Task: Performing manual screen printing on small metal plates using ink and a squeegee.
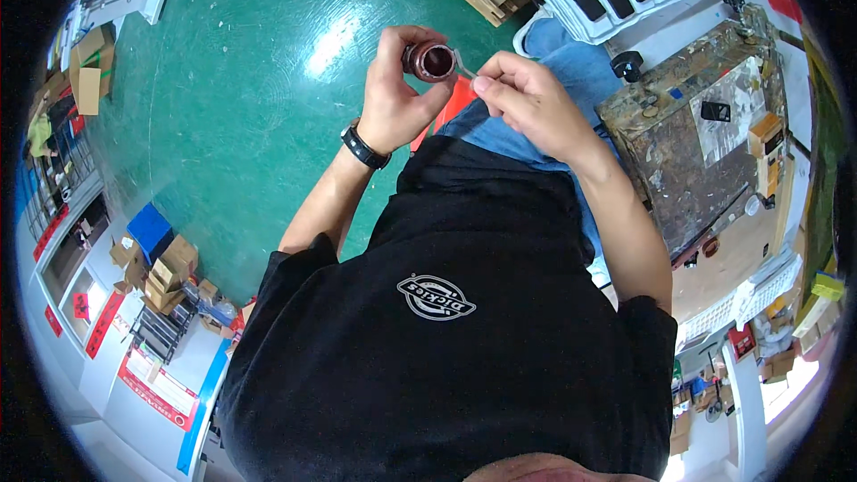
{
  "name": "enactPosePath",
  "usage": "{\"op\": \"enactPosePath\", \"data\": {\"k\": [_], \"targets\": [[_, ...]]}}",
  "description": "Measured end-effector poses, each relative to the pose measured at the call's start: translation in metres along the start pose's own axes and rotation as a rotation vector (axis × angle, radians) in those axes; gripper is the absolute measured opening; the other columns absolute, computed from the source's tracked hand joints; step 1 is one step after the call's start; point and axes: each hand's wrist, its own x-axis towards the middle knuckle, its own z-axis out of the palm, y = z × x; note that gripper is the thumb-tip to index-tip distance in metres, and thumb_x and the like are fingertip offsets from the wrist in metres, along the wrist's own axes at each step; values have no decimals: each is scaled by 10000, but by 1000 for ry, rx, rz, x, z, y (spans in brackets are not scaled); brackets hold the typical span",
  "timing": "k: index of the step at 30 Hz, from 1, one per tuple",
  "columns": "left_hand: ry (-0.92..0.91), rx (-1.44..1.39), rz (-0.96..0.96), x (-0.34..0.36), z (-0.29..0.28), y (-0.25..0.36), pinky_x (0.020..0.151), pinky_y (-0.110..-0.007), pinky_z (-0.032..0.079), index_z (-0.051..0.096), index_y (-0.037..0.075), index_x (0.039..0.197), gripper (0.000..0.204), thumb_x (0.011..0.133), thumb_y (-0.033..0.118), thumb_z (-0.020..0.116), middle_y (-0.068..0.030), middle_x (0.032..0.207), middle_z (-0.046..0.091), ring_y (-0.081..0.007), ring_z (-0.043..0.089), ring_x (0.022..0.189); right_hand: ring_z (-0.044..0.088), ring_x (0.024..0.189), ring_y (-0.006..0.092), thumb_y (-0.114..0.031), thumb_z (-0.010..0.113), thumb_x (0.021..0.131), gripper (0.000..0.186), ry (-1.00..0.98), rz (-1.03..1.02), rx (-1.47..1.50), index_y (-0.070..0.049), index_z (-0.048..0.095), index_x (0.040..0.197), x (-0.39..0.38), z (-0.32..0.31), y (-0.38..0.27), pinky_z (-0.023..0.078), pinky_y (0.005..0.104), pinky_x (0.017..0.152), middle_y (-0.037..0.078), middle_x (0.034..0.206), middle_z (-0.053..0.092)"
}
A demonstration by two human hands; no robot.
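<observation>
The left hand (393, 98) is wrapped around a small, dark reddish jar (435, 62), thumb on the near side and fingers behind, with the open mouth facing up toward the head. The right hand (531, 105) pinches a thin pale stick (464, 70) between thumb and fingertips, its far end beside the jar's rim; whether it touches is too small to tell. The jar is in the air over the green floor (268, 116), well apart from the counter (671, 187) on the right. Good handling here calls for a firm left grip, the mouth kept level, and a light pinch guiding the stick.
</observation>
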Motion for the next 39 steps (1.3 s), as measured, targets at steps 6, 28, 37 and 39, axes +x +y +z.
{"op": "enactPosePath", "data": {"k": [6,28,37,39], "targets": [[-5,123,9,4,-1,7,834,-306,573,579,28,1241,498,788,-69,762,-125,1174,707,-199,705,962,490,632,119,-154,663,1002,156,36,-7,-52,-24,662,915,6,1,7,398,279,577,24,749,629],[71,206,-32,6,14,-39,723,-286,564,608,28,1175,453,769,-51,791,-90,980,719,-169,684,808,502,559,166,-198,728,949,214,193,8,-374,-34,670,824,53,-3,43,419,342,525,26,650,613],[98,139,-107,4,6,-43,761,-286,564,597,25,1208,479,781,-45,802,-91,1012,717,-170,685,836,546,590,152,-203,723,958,208,112,130,51,-11,689,885,54,-14,30,451,300,554,35,689,647],[80,101,-77,4,2,-45,795,-287,562,592,21,1233,500,786,-43,806,-95,1053,713,-171,685,864,551,600,144,-197,717,963,205,188,21,-113,-1,695,909,53,-7,33,457,287,564,37,706,657]]}}
